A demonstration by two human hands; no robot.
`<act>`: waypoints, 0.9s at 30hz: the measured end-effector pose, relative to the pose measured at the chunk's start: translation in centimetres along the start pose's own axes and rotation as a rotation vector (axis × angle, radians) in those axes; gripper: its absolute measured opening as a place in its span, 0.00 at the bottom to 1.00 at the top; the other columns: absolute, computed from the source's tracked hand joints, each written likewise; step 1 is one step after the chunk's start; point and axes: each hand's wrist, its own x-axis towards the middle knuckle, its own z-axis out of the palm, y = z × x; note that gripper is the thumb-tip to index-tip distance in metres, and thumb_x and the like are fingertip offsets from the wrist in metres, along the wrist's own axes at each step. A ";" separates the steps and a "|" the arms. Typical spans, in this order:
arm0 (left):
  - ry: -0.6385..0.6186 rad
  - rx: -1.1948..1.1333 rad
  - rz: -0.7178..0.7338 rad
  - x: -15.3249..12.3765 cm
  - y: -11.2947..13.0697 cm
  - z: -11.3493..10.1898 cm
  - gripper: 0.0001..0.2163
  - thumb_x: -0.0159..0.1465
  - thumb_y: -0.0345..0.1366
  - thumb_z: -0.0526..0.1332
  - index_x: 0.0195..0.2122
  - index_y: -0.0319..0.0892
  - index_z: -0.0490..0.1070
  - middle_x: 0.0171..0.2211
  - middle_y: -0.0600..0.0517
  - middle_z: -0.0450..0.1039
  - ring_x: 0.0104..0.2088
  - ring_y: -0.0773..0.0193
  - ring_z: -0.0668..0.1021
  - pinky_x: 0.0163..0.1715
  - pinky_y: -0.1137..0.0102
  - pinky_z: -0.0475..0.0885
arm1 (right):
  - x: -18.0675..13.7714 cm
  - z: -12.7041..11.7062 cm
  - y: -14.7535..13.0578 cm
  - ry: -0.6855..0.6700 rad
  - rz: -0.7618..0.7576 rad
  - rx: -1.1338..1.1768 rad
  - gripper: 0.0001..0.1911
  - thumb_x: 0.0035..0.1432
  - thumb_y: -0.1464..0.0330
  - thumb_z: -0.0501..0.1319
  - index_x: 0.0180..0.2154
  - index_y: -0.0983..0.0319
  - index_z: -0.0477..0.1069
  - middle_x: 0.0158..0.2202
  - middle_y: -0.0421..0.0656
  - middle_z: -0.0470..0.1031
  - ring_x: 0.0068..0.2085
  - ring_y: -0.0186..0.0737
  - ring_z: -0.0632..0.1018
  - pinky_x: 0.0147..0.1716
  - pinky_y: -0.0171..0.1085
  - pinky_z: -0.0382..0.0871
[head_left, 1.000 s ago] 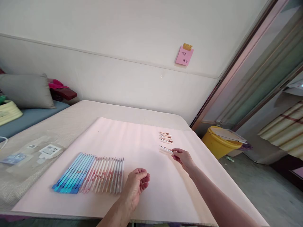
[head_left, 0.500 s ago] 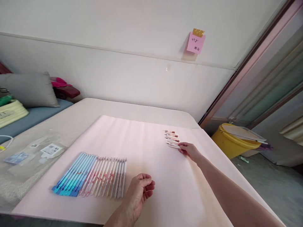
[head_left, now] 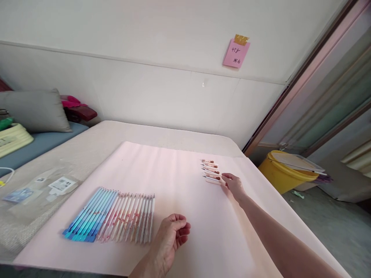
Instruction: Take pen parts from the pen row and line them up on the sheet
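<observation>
On the pink sheet [head_left: 174,173], several small pens with brown ends [head_left: 214,172] lie in a short column at the right. My right hand [head_left: 234,186] is just beside the blunt end of the nearest pen [head_left: 212,177], its fingertips slightly parted and holding nothing visible. At the front, my left hand [head_left: 174,233] hovers with fingers loosely curled in and thumb against them, nothing seen inside. To its left lies a tight row of pens: blue ones [head_left: 89,212] at the left end, then white and pinkish patterned ones [head_left: 130,216].
Clear plastic packaging [head_left: 55,187] with labels lies left of the sheet. A grey pillow [head_left: 34,110] and a pale yellow container [head_left: 14,135] are farther left. A yellow bin [head_left: 282,172] stands off the right edge. A pink note [head_left: 236,54] is taped to the wall.
My right hand has let go of the nearest small pen and drawn slightly right, leaving its brown end visible. My left hand has hardly moved.
</observation>
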 end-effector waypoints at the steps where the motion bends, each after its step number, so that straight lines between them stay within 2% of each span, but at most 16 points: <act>1: -0.008 -0.002 0.003 0.0 0.0 0.0 0.08 0.49 0.31 0.63 0.31 0.39 0.67 0.29 0.47 0.74 0.25 0.69 0.74 0.23 0.76 0.65 | -0.1 0.1 -0.3 0.010 -0.029 -0.038 0.16 0.41 0.61 0.61 0.33 0.64 0.74 0.26 0.42 0.72 0.23 0.33 0.67 0.25 0.35 0.61; 5: -0.044 -0.007 0.026 0.0 -0.1 -0.3 0.09 0.49 0.32 0.63 0.31 0.39 0.67 0.30 0.46 0.74 0.26 0.68 0.75 0.25 0.75 0.66 | -0.5 1.2 -2.0 -0.006 -0.150 -0.162 0.11 0.39 0.63 0.59 0.28 0.60 0.74 0.35 0.42 0.74 0.30 0.37 0.69 0.34 0.37 0.62; 9: -0.050 0.018 0.047 -0.3 0.1 -0.4 0.09 0.49 0.32 0.62 0.32 0.39 0.67 0.30 0.46 0.74 0.27 0.67 0.75 0.26 0.74 0.66 | -2.7 2.9 -3.8 -0.037 -0.212 -0.237 0.13 0.42 0.62 0.57 0.29 0.60 0.74 0.36 0.43 0.74 0.31 0.38 0.69 0.34 0.37 0.62; 12: -0.089 0.068 0.085 -1.0 0.3 -0.2 0.08 0.49 0.33 0.62 0.31 0.38 0.68 0.31 0.45 0.74 0.29 0.66 0.75 0.27 0.73 0.67 | -6.4 3.7 -4.8 -0.108 -0.225 -0.280 0.12 0.43 0.62 0.56 0.29 0.60 0.74 0.31 0.42 0.74 0.29 0.39 0.70 0.31 0.37 0.63; 15: -0.157 0.176 0.148 -1.9 0.3 0.0 0.08 0.49 0.34 0.62 0.30 0.38 0.69 0.30 0.44 0.74 0.28 0.64 0.75 0.27 0.72 0.66 | -11.3 4.2 -5.7 -0.241 -0.242 -0.313 0.09 0.44 0.64 0.57 0.25 0.60 0.74 0.26 0.40 0.74 0.28 0.39 0.72 0.29 0.35 0.63; 19: -0.252 0.401 0.313 -2.7 0.3 0.1 0.05 0.51 0.34 0.60 0.29 0.39 0.70 0.26 0.47 0.73 0.27 0.63 0.75 0.25 0.72 0.66 | -17.1 5.0 -6.8 -0.455 -0.305 -0.396 0.10 0.51 0.65 0.54 0.28 0.58 0.73 0.26 0.38 0.74 0.28 0.37 0.72 0.28 0.33 0.61; 21: -0.259 0.579 0.436 -2.7 0.7 -0.3 0.04 0.52 0.34 0.59 0.28 0.41 0.71 0.25 0.48 0.73 0.27 0.62 0.74 0.26 0.71 0.66 | -19.0 5.7 -6.8 -0.517 -0.322 -0.471 0.11 0.54 0.65 0.52 0.29 0.57 0.72 0.27 0.38 0.74 0.28 0.37 0.72 0.27 0.33 0.60; 23: -0.164 0.808 0.622 -2.5 1.4 -1.0 0.03 0.52 0.32 0.59 0.28 0.43 0.71 0.26 0.48 0.73 0.29 0.60 0.74 0.31 0.68 0.66 | -20.3 6.5 -6.3 -0.522 -0.327 -0.552 0.11 0.55 0.65 0.51 0.31 0.57 0.72 0.29 0.39 0.74 0.30 0.37 0.72 0.28 0.33 0.60; 25: 0.016 1.044 0.800 -2.1 2.0 -1.9 0.07 0.51 0.29 0.59 0.32 0.43 0.71 0.33 0.45 0.72 0.37 0.54 0.73 0.40 0.63 0.63 | -21.1 7.4 -5.6 -0.484 -0.352 -0.659 0.10 0.56 0.67 0.50 0.34 0.58 0.70 0.34 0.41 0.73 0.32 0.37 0.73 0.27 0.32 0.59; 27: 0.199 1.269 0.878 -1.8 2.5 -2.7 0.13 0.49 0.27 0.60 0.37 0.42 0.70 0.42 0.39 0.69 0.47 0.46 0.68 0.48 0.56 0.56 | -21.5 8.1 -5.0 -0.459 -0.401 -0.790 0.09 0.57 0.68 0.50 0.35 0.58 0.68 0.37 0.41 0.71 0.32 0.37 0.73 0.26 0.32 0.57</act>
